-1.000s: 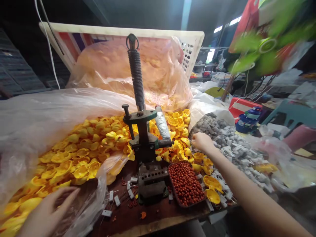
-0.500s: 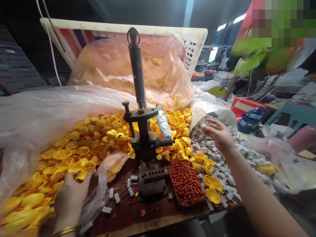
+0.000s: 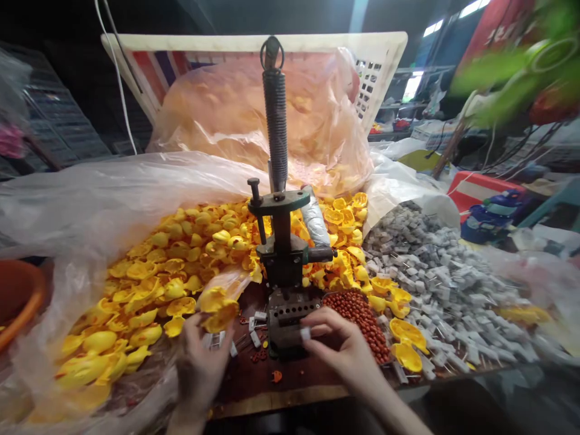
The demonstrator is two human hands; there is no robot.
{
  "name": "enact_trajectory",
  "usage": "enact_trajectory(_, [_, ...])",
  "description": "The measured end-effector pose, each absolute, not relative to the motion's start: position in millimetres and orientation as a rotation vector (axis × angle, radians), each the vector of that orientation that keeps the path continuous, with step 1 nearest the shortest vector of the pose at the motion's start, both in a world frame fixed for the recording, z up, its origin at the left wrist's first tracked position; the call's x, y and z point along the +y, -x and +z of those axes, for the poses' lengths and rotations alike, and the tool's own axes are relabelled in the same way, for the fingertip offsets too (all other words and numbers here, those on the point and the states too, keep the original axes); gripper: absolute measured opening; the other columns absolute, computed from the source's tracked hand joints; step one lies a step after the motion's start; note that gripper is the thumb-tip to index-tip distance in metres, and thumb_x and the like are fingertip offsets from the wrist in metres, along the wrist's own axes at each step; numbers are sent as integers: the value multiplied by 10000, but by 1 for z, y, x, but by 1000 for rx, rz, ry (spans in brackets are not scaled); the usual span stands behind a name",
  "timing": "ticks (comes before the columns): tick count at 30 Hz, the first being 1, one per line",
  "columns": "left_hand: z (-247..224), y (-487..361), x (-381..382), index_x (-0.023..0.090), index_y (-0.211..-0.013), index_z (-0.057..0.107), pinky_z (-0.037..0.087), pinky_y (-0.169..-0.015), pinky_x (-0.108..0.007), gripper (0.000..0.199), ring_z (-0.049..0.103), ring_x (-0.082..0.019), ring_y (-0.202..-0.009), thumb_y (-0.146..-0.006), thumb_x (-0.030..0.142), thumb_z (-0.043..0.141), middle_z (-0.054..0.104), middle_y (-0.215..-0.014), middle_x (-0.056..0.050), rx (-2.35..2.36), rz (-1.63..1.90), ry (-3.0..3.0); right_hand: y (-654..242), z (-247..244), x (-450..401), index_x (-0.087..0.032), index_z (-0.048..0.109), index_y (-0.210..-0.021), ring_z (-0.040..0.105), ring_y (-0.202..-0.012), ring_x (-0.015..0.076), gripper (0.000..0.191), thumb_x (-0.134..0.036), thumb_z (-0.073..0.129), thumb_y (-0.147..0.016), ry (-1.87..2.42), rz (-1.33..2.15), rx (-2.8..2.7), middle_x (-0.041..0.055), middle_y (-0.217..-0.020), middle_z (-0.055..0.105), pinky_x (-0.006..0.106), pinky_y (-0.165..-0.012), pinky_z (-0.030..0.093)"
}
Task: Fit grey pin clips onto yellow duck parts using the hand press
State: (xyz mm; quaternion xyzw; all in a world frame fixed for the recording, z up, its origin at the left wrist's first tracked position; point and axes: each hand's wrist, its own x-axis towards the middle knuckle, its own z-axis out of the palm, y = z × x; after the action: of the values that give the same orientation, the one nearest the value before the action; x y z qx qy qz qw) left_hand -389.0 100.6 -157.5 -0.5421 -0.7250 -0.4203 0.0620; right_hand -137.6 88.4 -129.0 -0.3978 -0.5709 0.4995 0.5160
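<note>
My left hand, a little blurred, grips a yellow plastic shell with its hollow halves facing up. Between the thumb and fingers of my right hand is a small white block, pinched in front of the press base. The hand press stands between and beyond both hands, with a row of holes in its dark base block. Behind my right hand sits a tray of small red-brown beads, partly covered by it.
Yellow shells are heaped at left and behind the press. Grey-white blocks with metal pins pile up at right. A white crate with a plastic bag stands behind. An orange tub is at far left.
My left hand has lifted a yellow shell from the heap and moved right. My right hand has come from the grey-white pile to the press base, holding a white block. The view has shifted left.
</note>
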Motion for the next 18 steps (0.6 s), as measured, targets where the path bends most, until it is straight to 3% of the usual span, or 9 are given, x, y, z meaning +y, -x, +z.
enact_trajectory(5, [-174,339,80,196,-1080,508,523,-877,-380,351,629,-269,-1040,-768,309,620,623,-1110,-129,-1991,-1572,2130,181,-157,79,-240,675,-1058,639,-873,174,246,-183,594,-834,895,605,-1670,80,-969,631,284,-738,550])
enact_trajectory(9, [-180,332,73,208,-1118,513,530,-882,-374,377,643,-250,-1037,-746,158,536,649,-1110,-105,-1978,-1528,2274,184,-168,75,-234,679,-1055,603,-802,183,234,-190,596,-840,1081,357,-1833,80,-926,628,312,-693,526])
enact_trajectory(18, [-176,335,71,215,-1063,568,532,-916,-376,298,655,-247,-1039,-768,195,527,697,-1062,-101,-1898,-1564,2330,183,-156,67,-227,671,-1039,570,-787,200,244,-163,616,-811,1237,326,-1954,81,-919,597,337,-689,519])
